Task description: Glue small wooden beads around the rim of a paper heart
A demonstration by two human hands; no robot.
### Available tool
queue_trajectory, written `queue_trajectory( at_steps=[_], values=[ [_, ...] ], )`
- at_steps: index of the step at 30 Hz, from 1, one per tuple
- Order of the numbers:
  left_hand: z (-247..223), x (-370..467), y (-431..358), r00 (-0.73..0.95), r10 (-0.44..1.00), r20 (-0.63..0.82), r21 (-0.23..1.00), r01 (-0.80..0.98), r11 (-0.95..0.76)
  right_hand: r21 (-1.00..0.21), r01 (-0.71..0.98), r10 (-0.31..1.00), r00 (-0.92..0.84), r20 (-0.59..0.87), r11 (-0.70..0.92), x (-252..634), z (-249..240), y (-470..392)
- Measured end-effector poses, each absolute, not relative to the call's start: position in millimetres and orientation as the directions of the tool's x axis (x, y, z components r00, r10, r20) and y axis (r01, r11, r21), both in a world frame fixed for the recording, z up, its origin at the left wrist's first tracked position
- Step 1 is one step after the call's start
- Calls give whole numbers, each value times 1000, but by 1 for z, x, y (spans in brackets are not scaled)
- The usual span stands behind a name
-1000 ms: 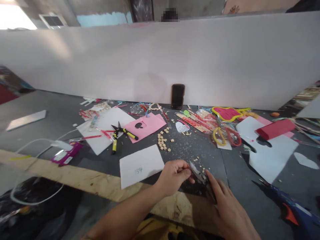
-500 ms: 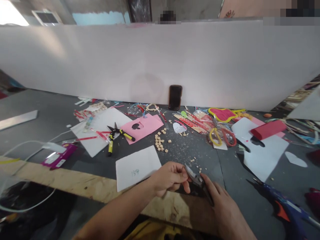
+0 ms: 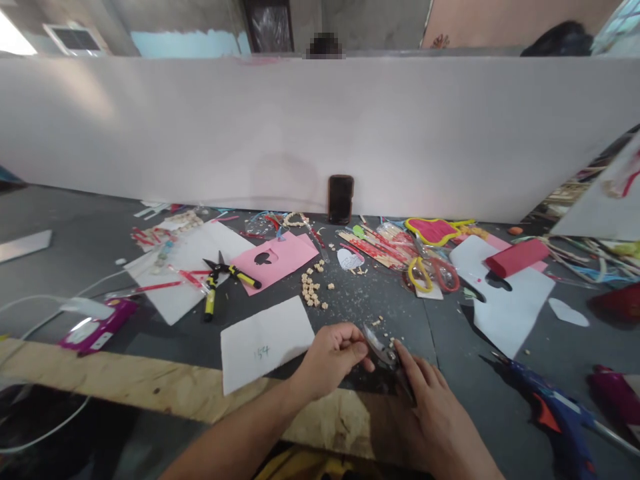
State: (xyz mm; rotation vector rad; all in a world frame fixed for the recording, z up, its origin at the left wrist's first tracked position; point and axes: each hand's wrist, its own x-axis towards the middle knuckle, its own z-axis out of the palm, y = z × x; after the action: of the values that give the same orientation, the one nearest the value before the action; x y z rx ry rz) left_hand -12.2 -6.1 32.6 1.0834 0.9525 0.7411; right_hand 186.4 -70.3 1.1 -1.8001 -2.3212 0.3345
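My right hand [image 3: 434, 397] is closed round the dark handles of pruning shears [image 3: 386, 355], whose silver blades point up and left toward my other hand. My left hand [image 3: 333, 357] is curled in a pinch at the blade tips. Whatever its fingers hold is too small or hidden to make out. Beyond both hands, a few tiny beige offcuts [image 3: 377, 321] lie on the dark table. A cluster of small beige pieces [image 3: 311, 290] sits farther back. Beside my left forearm lies a white sheet [image 3: 267, 343] with green handwritten figures.
Yellow-and-black pliers [image 3: 219, 277] lie left near pink paper [image 3: 280, 261]. Scissors [image 3: 423, 275], red-patterned sticks [image 3: 373, 250] and white cut paper [image 3: 505, 300] are at right, with a blue glue gun [image 3: 555, 403] nearer. A phone [image 3: 341, 199] leans against the white partition [image 3: 425, 133].
The view has shifted slightly, so the tabletop things sit a little farther left. My hands keep nearly the same pose, the shears still against my left fingertips.
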Motion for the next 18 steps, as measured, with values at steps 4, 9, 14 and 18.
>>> queue_trajectory(
  at_steps=[4,9,14,18],
  values=[
    [31,-17,-3,620,703,-350,819,-162,551,-275,905,945,-320,63,325,193,-8,-70],
    [32,-22,1,688,618,-381,779,-121,615,-352,905,970,-237,54,240,189,-6,-74],
    [28,-19,2,657,651,-380,793,-131,596,-364,909,972,-231,-34,203,183,3,-70],
    [27,-15,-1,485,819,-306,938,8,345,-317,932,974,-211,-76,177,181,4,-65]
  ],
)
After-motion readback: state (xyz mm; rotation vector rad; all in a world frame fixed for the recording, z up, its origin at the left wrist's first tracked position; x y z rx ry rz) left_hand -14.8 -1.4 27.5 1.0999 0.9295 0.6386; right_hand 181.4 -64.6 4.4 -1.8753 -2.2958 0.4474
